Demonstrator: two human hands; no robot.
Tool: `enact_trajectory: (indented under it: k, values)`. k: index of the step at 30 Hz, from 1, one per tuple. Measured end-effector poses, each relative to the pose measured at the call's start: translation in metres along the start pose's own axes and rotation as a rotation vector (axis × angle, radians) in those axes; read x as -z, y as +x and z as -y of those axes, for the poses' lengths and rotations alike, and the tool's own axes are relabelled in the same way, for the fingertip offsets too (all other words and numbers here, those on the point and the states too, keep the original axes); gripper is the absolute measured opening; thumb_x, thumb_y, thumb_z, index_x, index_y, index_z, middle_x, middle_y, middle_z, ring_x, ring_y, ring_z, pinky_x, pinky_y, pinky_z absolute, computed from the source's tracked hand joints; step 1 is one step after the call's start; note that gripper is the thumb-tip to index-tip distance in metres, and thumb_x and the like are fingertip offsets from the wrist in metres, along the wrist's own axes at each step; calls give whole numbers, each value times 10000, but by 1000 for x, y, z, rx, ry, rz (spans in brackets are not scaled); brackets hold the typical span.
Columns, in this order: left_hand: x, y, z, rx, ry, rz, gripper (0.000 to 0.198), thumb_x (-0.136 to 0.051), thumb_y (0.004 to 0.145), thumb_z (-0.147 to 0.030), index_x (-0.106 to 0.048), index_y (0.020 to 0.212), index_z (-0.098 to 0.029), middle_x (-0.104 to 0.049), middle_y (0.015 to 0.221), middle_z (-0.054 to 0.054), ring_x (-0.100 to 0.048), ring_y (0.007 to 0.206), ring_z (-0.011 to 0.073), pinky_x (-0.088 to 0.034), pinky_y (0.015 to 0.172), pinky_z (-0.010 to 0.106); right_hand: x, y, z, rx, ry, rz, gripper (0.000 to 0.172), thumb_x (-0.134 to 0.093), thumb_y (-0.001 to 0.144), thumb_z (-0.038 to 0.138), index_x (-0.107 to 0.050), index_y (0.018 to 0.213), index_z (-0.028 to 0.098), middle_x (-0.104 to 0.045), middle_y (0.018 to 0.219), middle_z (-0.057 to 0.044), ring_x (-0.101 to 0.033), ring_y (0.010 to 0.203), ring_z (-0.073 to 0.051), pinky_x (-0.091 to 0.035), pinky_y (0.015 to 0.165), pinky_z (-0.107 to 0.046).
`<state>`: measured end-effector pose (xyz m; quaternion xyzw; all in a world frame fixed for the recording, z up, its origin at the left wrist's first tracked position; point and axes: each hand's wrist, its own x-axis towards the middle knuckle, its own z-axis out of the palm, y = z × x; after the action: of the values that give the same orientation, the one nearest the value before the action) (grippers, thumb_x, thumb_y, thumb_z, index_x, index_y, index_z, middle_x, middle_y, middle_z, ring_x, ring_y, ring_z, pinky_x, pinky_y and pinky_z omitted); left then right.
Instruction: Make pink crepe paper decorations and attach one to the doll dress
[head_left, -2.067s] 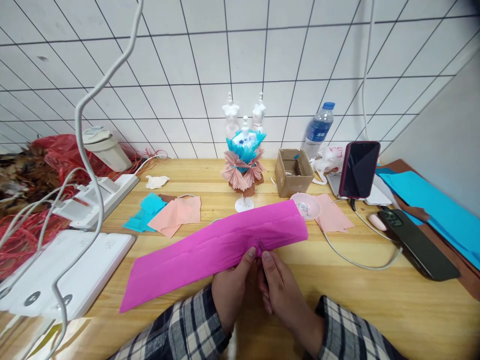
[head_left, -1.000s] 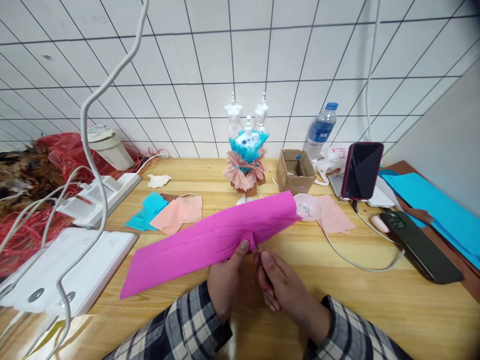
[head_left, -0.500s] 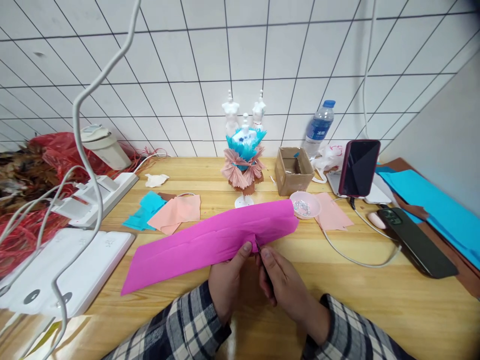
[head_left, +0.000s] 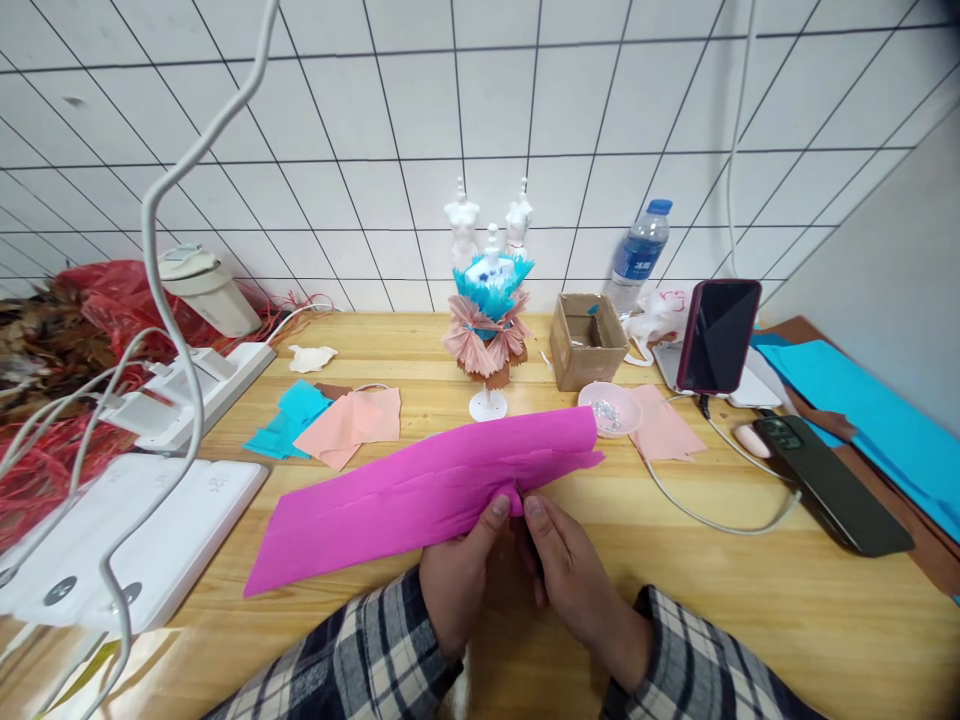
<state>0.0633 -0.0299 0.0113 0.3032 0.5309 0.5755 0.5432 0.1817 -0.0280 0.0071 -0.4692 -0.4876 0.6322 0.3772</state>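
Note:
A long magenta crepe paper strip (head_left: 405,490) lies slantwise on the wooden table (head_left: 750,600), its right end slightly raised. My left hand (head_left: 461,570) pinches the strip's near edge with thumb and fingers. My right hand (head_left: 570,575) is closed right beside it, its thumb touching the same edge. A thin dark tool (head_left: 526,548) shows between the two hands, held in the right one; I cannot make out what it is. The paper edge is bunched where the thumbs meet.
Behind the strip stand a small mannequin in a paper dress (head_left: 487,330), a cardboard box (head_left: 586,345), a pink dish of beads (head_left: 609,410) and a water bottle (head_left: 637,255). Phones (head_left: 716,335) and cyan sheets (head_left: 870,420) are right; power strips (head_left: 127,540) and paper scraps (head_left: 330,420) left.
The strip's right end rose off the table, then settled lower again. My right thumb has closed back onto the paper's near edge beside the left thumb, and the dark tool shows less.

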Motion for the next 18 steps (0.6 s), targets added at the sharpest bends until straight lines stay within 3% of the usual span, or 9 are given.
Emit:
enact_trajectory:
  k: [6,11,15,18]
  values:
    - [0,4,0,-29,-144,30,265,-749,753,-320,-699,988,-208,-724,1026,32,-638,1030,230,-446,1026,374,-1,-4,4,19,29,22,510,-359,906,678,-467,736,209,-417,550,46,-352,413,-81,-267,358,-214]
    - [-2,10,-11,-38,-241,-45,232,-772,719,-327,-694,916,-233,-725,941,11,-637,1047,241,-457,1010,372,1,-3,5,-3,261,33,479,-451,871,677,-502,841,201,-412,612,61,-371,460,-67,-380,426,-197]
    - [-1,9,-6,-26,-194,-10,344,-791,693,-340,-697,1011,-248,-729,1054,30,-610,1130,267,-428,1048,398,1,3,9,-164,549,-12,484,-685,736,622,-507,956,230,-294,601,107,-208,439,-38,-231,374,-141]
    - [-3,-3,2,8,-88,83,411,-767,728,-360,-679,1105,-222,-704,1156,51,-579,1185,255,-377,1101,392,4,7,13,-124,659,-147,421,-762,717,499,-497,908,233,-334,614,104,-233,458,-36,-185,387,-136]
